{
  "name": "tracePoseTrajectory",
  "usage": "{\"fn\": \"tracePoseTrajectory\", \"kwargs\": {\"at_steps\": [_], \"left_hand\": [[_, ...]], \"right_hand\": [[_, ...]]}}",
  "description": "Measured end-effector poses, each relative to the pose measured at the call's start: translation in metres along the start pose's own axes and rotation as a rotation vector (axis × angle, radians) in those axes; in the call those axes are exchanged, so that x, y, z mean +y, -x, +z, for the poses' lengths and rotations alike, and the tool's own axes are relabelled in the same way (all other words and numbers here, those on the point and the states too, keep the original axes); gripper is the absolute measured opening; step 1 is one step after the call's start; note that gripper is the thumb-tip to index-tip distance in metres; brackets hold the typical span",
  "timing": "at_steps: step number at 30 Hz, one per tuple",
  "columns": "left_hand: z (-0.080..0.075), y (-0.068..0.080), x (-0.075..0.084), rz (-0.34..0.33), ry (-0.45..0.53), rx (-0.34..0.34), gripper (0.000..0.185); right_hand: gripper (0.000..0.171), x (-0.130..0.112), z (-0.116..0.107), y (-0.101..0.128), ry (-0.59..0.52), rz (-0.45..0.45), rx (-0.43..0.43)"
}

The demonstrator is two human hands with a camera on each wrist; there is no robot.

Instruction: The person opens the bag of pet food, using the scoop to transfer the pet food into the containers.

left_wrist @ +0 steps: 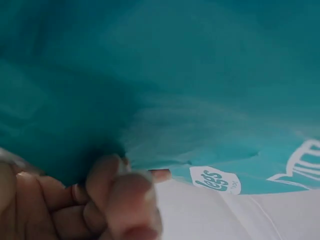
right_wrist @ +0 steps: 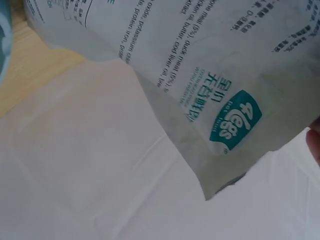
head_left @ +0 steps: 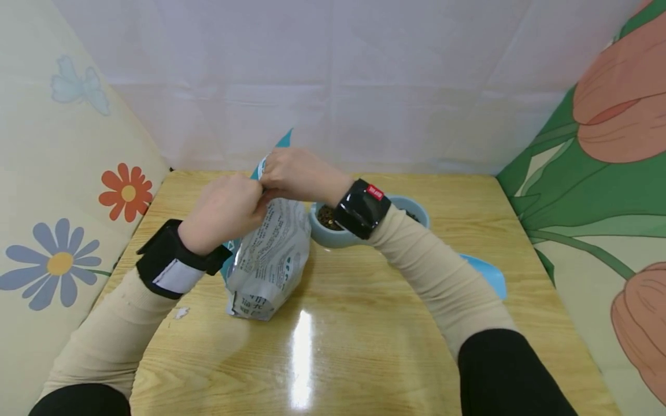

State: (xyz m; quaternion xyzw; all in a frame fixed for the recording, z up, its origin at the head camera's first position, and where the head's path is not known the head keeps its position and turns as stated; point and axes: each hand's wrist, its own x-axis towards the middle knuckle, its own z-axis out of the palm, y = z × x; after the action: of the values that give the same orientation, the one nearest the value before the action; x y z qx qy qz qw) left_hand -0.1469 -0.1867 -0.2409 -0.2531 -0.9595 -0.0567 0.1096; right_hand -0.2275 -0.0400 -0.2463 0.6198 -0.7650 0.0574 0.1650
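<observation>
A pet food bag [head_left: 270, 260], grey-white with printed text and teal on its other side, stands on the table at centre-left. At its top edge my left hand [head_left: 226, 208] pinches the film, its curled fingers [left_wrist: 127, 200] showing in the left wrist view against the teal side. My right hand [head_left: 304, 176] grips the same edge close beside it, with a teal corner sticking up beyond. In the right wrist view the bag's top edge [right_wrist: 227, 187] looks uneven, and only a fingertip [right_wrist: 314, 146] shows at the right border.
Right of the bag sits a light blue double bowl [head_left: 338, 236] with brown kibble, partly covered by my right wrist. A blue plastic piece [head_left: 489, 276] lies partly behind my right forearm. A small white scrap [head_left: 182, 312] is on the table [head_left: 364, 346]. Patterned panels stand on both sides.
</observation>
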Motion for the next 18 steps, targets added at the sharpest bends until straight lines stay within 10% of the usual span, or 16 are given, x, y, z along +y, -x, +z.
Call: {"fn": "tracePoseTrajectory", "kwargs": {"at_steps": [18], "left_hand": [[0.001,0.006,-0.007,-0.073,0.098,-0.09,0.036]], "right_hand": [[0.018,0.01,0.003,0.008,-0.013,-0.025,-0.019]]}}
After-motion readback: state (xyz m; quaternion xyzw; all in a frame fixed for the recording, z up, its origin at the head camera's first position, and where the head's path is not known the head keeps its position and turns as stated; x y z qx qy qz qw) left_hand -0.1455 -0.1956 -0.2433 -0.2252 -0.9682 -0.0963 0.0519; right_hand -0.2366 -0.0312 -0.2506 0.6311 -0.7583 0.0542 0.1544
